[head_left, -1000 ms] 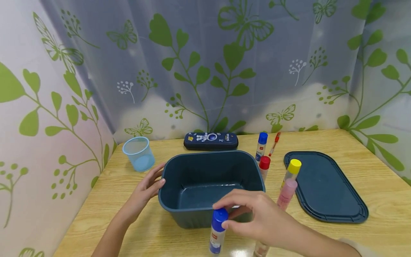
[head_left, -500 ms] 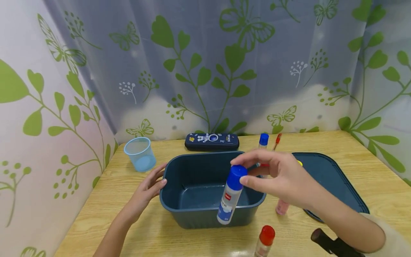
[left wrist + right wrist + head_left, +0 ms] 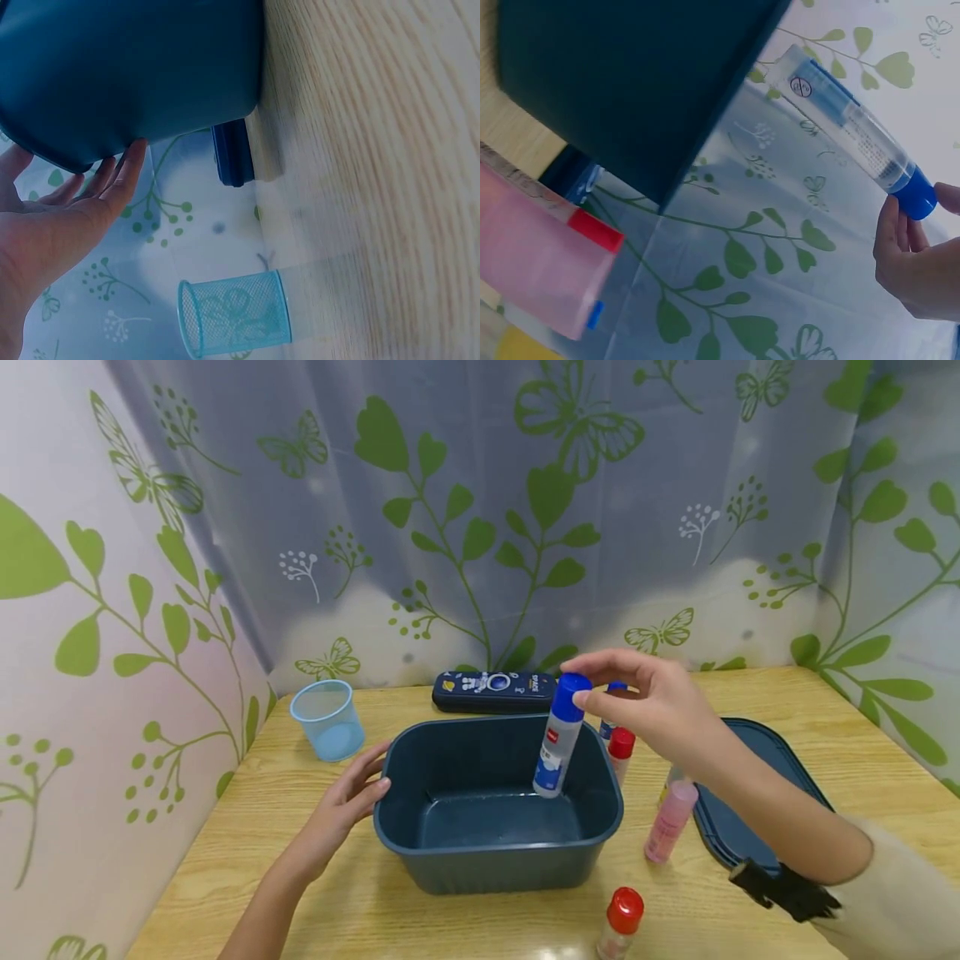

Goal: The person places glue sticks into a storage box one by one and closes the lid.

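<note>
Blue-capped glue bottle (image 3: 558, 740) pinched at the cap by the right hand (image 3: 651, 703), fingertips and thumb curled round the cap; bottle hangs tilted, lower end over the open dark teal bin (image 3: 450, 852), inside its rim near the right wall, not touching the floor as far as the head view shows. Right wrist view: same bottle (image 3: 851, 120) held clear of the bin wall (image 3: 615, 82), fingers (image 3: 900, 240) at the cap. Left hand (image 3: 341, 806) lies against the bin's left outer wall, fingers straight and relaxed, gripping nothing; left wrist view confirms fingertips (image 3: 127, 169) touching the bin (image 3: 127, 67). Just right of the bin: a red-capped bottle (image 3: 619, 752) upright, a pink bottle (image 3: 670, 821) leaning, a further blue-capped bottle (image 3: 611, 710) mostly hidden behind the hand. Another red-capped bottle (image 3: 620, 922) stands near the front edge of the wooden table (image 3: 885, 793). Dark teal lid (image 3: 780, 760) lies flat to the right, partly under the forearm. Navy pencil case (image 3: 495, 690) behind the bin; light blue mesh cup (image 3: 327, 720) at back left, well apart from the bin
</note>
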A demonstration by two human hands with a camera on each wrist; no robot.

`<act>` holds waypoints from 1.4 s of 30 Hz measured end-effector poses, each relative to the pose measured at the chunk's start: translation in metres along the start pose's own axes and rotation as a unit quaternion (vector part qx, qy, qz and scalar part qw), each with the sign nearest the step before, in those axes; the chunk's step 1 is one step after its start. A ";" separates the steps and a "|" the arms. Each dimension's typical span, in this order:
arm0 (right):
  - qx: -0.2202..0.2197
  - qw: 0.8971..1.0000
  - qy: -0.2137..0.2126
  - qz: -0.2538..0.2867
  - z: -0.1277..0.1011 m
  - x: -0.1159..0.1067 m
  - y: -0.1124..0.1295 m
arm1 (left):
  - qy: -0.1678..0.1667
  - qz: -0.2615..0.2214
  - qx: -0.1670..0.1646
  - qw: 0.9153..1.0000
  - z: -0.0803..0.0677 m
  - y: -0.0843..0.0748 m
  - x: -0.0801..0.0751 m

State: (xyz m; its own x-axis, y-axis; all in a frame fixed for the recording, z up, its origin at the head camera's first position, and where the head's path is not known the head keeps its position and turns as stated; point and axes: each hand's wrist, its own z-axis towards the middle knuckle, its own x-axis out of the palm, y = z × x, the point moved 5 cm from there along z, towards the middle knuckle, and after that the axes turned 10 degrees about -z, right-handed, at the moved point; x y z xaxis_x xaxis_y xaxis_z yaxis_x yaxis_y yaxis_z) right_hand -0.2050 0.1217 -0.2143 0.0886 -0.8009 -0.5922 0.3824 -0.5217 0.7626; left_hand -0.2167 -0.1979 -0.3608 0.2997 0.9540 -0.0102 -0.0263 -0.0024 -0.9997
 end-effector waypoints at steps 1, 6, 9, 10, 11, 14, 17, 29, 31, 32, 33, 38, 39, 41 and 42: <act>0.003 1.000 0.001 0.002 0.002 0.002 -0.003 | 0.000 0.000 0.000 1.000 0.000 0.000 0.000; 0.010 1.000 0.006 0.010 0.010 0.012 -0.023 | -0.002 0.000 -0.001 1.000 0.000 0.000 0.000; 0.014 1.000 0.008 0.008 0.014 0.020 -0.035 | -0.003 0.000 -0.001 1.000 -0.001 0.001 0.000; 0.015 1.000 0.008 0.006 0.015 0.022 -0.039 | -0.003 0.000 -0.002 1.000 -0.001 0.001 0.000; 0.018 1.000 0.009 0.005 0.016 0.025 -0.043 | -0.003 0.000 -0.001 1.000 -0.001 0.001 0.000; 0.025 1.000 0.006 -0.002 0.019 0.031 -0.053 | -0.003 -0.001 0.000 1.000 -0.001 0.001 0.000; 0.025 1.000 0.002 -0.015 0.021 0.038 -0.062 | -0.004 -0.005 0.001 1.000 -0.001 0.001 0.000; -0.016 0.998 -0.001 -0.063 0.026 0.062 -0.086 | -0.006 -0.005 0.011 1.000 0.001 0.002 -0.001; -0.021 0.998 0.007 -0.063 0.027 0.065 -0.088 | -0.007 -0.007 0.011 1.000 0.001 0.002 -0.001; -0.026 0.997 0.008 -0.066 0.027 0.067 -0.089 | -0.007 -0.008 0.011 1.000 0.001 0.002 -0.001; -0.033 0.997 0.009 -0.071 0.027 0.068 -0.089 | -0.007 -0.008 0.011 1.000 0.001 0.002 -0.001; -0.063 0.990 0.002 -0.123 0.024 0.073 -0.089 | -0.006 -0.009 0.010 1.000 0.001 0.003 -0.001; -0.067 0.989 0.001 -0.134 0.023 0.074 -0.089 | -0.005 -0.008 0.010 1.000 0.001 0.003 -0.001; -0.069 0.986 -0.001 -0.154 0.022 0.075 -0.088 | -0.005 -0.008 0.010 1.000 0.001 0.003 -0.001; -0.069 0.984 -0.001 -0.163 0.022 0.075 -0.088 | -0.005 -0.008 0.009 1.000 0.001 0.003 -0.001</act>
State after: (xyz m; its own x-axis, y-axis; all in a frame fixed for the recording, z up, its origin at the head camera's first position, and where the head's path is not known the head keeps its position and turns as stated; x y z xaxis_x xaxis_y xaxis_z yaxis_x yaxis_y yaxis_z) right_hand -0.2523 0.1010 -0.3203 -0.0620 -0.5978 -0.7992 0.5116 -0.7066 0.4888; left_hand -0.2179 -0.1989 -0.3634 0.2912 0.9567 0.0059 -0.0397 0.0182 -0.9990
